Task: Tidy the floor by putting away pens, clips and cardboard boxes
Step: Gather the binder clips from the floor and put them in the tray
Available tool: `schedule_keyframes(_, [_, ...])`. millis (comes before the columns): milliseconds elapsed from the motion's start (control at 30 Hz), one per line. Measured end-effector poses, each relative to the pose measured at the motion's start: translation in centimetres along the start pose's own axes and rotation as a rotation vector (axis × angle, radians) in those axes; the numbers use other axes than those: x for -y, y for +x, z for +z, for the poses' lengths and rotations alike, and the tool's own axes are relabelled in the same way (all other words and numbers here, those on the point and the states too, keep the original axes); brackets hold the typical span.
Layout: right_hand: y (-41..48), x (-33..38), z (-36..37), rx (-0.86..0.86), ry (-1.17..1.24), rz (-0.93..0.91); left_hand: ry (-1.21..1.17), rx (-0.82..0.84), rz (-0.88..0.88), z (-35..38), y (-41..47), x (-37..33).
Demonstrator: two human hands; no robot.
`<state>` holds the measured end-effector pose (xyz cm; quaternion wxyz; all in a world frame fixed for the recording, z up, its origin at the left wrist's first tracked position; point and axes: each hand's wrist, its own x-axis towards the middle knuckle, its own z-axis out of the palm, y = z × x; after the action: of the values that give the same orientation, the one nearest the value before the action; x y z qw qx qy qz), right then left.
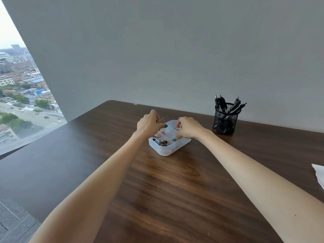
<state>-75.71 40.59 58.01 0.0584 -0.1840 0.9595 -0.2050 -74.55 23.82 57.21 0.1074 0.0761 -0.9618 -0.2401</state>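
Observation:
A translucent plastic organizer tray (pixel 177 148) with several compartments sits on the dark wooden table (pixel 166 186). Batteries (pixel 163 142) and small coloured items lie in its near compartments. My left hand (pixel 149 124) hovers over the tray's left rim, pinching binder clips (pixel 161 119) whose wire handles stick out. My right hand (pixel 188 128) is over the tray's right side, fingers closed on a binder clip (pixel 177 128) with silver handles. A black mesh pen cup (pixel 225 120) full of black pens stands to the right by the wall.
A grey wall runs along the table's far edge. A white paper or cloth (pixel 319 174) lies at the right edge of the table. A floor-to-ceiling window (pixel 21 95) is on the left, with grey carpet (pixel 14 220) below.

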Motion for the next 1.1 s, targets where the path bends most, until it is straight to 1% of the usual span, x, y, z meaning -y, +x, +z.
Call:
schedule_keyframes(133, [0.3,0.4,-0.5,0.092,0.062,-0.017,-0.021,0.077,0.05,-0.1,0.5,0.4])
schedule_keyframes(267, [0.2,0.2,-0.6,0.114,0.171,-0.033,-0.001,0.125,0.108,0.0,0.8,0.1])
schedule_keyframes(333, [-0.1,0.0,-0.4,0.109,0.313,-0.021,0.0,0.13,0.135,0.2,0.9,0.0])
schedule_keyframes(533, [-0.3,-0.4,0.1,0.056,0.906,0.011,-0.028,0.11,0.189,0.8,1.0,-0.5])
schedule_keyframes(567, [-0.1,-0.4,0.2,0.034,0.958,0.02,-0.039,0.109,0.191,1.0,1.0,-0.5])
schedule_keyframes(667, [0.4,-0.6,0.5,-0.042,0.974,0.038,-0.107,0.111,0.176,1.2,1.1,-0.5])
schedule_keyframes(833, [1.0,-0.7,1.2,-0.114,1.164,0.023,-0.218,0.139,0.128,0.5,1.3,-0.1])
schedule_keyframes(933, [1.3,-0.2,2.0,-0.155,1.163,-0.005,-0.268,0.188,0.056,0.2,1.5,0.5])
schedule_keyframes(1033, [1.4,0.4,2.9,-0.171,1.158,0.0,-0.412,0.255,-0.02,-0.2,1.5,0.9])
schedule_keyframes(1100, [1.3,0.6,3.0,-0.194,1.135,0.005,-0.49,0.217,-0.037,-0.2,1.8,1.0])
